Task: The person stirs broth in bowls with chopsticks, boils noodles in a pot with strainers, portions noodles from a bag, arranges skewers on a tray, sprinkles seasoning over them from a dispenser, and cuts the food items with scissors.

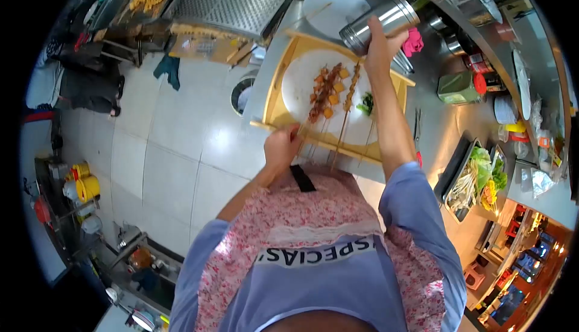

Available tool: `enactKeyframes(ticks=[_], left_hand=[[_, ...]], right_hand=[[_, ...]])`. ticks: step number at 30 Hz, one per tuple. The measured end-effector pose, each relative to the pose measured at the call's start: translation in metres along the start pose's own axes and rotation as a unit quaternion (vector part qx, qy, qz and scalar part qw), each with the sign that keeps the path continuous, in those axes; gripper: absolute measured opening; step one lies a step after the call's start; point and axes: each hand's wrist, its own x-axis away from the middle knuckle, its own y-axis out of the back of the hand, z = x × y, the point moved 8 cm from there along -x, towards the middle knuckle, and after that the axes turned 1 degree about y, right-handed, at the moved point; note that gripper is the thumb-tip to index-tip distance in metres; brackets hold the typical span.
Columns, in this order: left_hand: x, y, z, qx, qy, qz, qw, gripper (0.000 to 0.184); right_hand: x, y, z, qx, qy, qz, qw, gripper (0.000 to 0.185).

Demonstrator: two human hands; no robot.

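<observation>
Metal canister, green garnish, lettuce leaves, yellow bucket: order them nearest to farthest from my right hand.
1. Metal canister, in the right hand.
2. Green garnish, on the plate's right side.
3. Lettuce leaves, off right.
4. Yellow bucket, far left.

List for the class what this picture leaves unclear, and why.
Head view: contents of the metal canister in the right hand, hidden by its walls.
Head view: the distant person's head, beyond the dark lens edge.
Head view: wording on the red-capped jar, too small.
</observation>
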Motion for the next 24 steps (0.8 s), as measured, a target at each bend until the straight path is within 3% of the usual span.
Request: enactKeyframes(ticks=[1,2,4,5,8,9,12,14,16,17,18,20,22,24], left_hand=[[0.014,-0.003,0.002,-0.013,-0.005,0.003,1.000,0.025],[0.015,-0.001,0.002,-0.029,-0.021,0.003,0.999,0.025],[-0.008,0.006,-0.004,-0.031,-0.047,-0.017,0.998,0.025],[-0.008,0.004,0.000,-0.018,-0.036,-0.019,0.999,0.024],[0.012,-0.003,0.007,-0.018,-0.012,0.006,1.000,0.026],[0.004,-0.002,0.002,-0.022,-0.020,0.008,1.000,0.027],[0.003,-0.008,-0.001,-0.015,-0.002,0.018,1.000,0.025],[0.001,-0.002,-0.007,-0.023,-0.036,0.002,0.999,0.023],[-0.005,0.004,-0.007,-0.035,-0.026,-0.019,0.999,0.020],[0.002,0.002,-0.005,-0.041,-0.012,-0.022,0.999,0.018],[0.011,0.001,-0.010,-0.041,-0.025,-0.037,0.998,0.016],[0.008,0.003,-0.030,-0.043,-0.071,-0.077,0.994,0.013],[0.003,-0.017,-0.054,-0.034,-0.130,0.000,0.991,0.012],[0.010,-0.046,-0.067,-0.033,-0.127,0.114,0.985,0.016]], right_hand=[[-0.005,0.008,-0.017,0.126,-0.063,0.058,0.988,0.058],[0.001,0.010,-0.027,0.164,-0.130,0.108,0.972,0.058],[0.017,0.014,-0.006,0.062,-0.070,0.082,0.992,0.058],[0.033,0.019,0.004,0.007,-0.107,0.027,0.994,0.058],[0.067,0.041,-0.024,0.121,-0.221,0.091,0.963,0.061],[0.076,0.030,-0.007,0.065,-0.197,0.076,0.975,0.066],[0.080,0.028,-0.001,0.028,-0.134,0.017,0.990,0.058],[0.069,0.035,-0.012,0.181,-0.163,0.099,0.965,0.056],[0.047,0.055,-0.001,0.058,-0.127,-0.007,0.990,0.055],[0.040,0.048,0.021,0.014,-0.066,-0.022,0.997,0.053],[0.026,0.052,0.017,0.102,-0.035,0.038,0.993,0.052],[0.015,0.056,0.000,0.184,-0.132,0.092,0.970,0.053],[0.015,0.060,0.017,0.007,-0.106,-0.018,0.994,0.052],[0.014,0.059,0.009,0.116,-0.086,-0.002,0.990,0.053]])
